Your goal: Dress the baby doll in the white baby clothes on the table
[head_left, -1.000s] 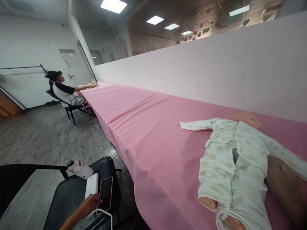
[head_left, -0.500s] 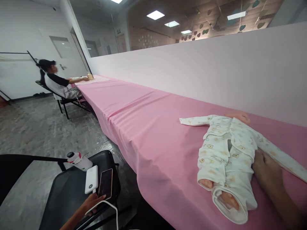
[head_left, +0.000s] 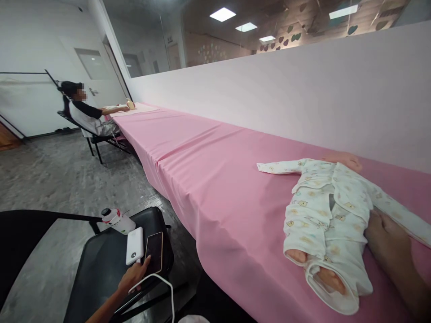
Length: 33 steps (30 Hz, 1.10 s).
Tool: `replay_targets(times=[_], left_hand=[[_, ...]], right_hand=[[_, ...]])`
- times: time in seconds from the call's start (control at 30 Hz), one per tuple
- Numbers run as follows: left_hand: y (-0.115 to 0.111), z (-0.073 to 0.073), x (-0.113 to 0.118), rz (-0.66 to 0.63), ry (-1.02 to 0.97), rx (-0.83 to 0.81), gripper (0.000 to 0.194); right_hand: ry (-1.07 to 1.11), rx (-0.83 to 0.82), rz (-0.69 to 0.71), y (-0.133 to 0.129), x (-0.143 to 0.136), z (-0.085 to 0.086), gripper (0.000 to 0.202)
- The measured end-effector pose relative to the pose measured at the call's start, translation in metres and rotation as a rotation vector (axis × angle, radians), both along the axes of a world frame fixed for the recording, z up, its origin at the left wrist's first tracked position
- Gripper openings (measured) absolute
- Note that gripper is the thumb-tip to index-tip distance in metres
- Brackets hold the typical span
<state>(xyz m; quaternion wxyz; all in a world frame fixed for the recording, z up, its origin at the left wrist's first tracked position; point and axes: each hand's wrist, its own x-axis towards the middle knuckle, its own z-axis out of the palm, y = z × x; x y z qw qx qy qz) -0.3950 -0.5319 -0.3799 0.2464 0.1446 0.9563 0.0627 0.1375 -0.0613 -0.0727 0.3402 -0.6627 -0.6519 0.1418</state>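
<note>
A doll dressed in a white patterned baby outfit (head_left: 311, 215) lies on the pink tablecloth at the right, its feet showing in the leg openings. My right hand (head_left: 387, 233) is closed at the outfit's right side, with its fingertips hidden against the cloth. Low over the black chair, my left hand (head_left: 133, 276) has its thumb on the lower left edge of a smartphone (head_left: 155, 251), and its other fingers are curled mostly out of sight. Beside the phone lies a white power bank (head_left: 134, 246). A white cable (head_left: 158, 279) loops over by this hand.
A white bottle with a dark cap (head_left: 117, 221) lies tilted on the black chair (head_left: 94, 264). The long table with its pink cloth (head_left: 215, 179) runs along a white wall (head_left: 269, 94). At its far end sits another person (head_left: 89, 116), near a small beige bottle (head_left: 130, 104).
The view has shifted slightly, moving the scene to the right. My left hand has slid a little farther up along the phone. My right hand stays at the doll's side.
</note>
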Motion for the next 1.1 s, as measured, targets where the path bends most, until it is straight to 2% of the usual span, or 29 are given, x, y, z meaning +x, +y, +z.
replay_targets(times=[0.13,0.27,0.63,0.73,0.87,1.1], left_hand=[[0.005,0.013,-0.010,0.003,0.030,-0.017,0.061],[0.014,0.019,-0.020,0.033,0.072,-0.045,0.069],[0.014,0.013,-0.025,0.071,0.081,-0.068,0.069],[0.013,0.012,-0.027,0.068,0.066,-0.066,0.074],[0.009,0.010,-0.029,0.043,0.026,-0.060,0.080],[0.009,0.006,-0.023,-0.047,0.029,-0.081,0.076]], right_hand=[[-0.024,0.005,-0.005,0.003,0.002,-0.003,0.031],[-0.041,0.016,0.007,0.003,0.001,-0.003,0.032],[-0.102,0.056,-0.009,0.007,0.005,-0.011,0.040],[-0.105,0.069,-0.005,0.007,0.005,-0.011,0.039],[-0.088,0.041,-0.027,0.003,0.001,-0.007,0.037],[-0.045,0.006,0.000,0.001,0.001,-0.004,0.031]])
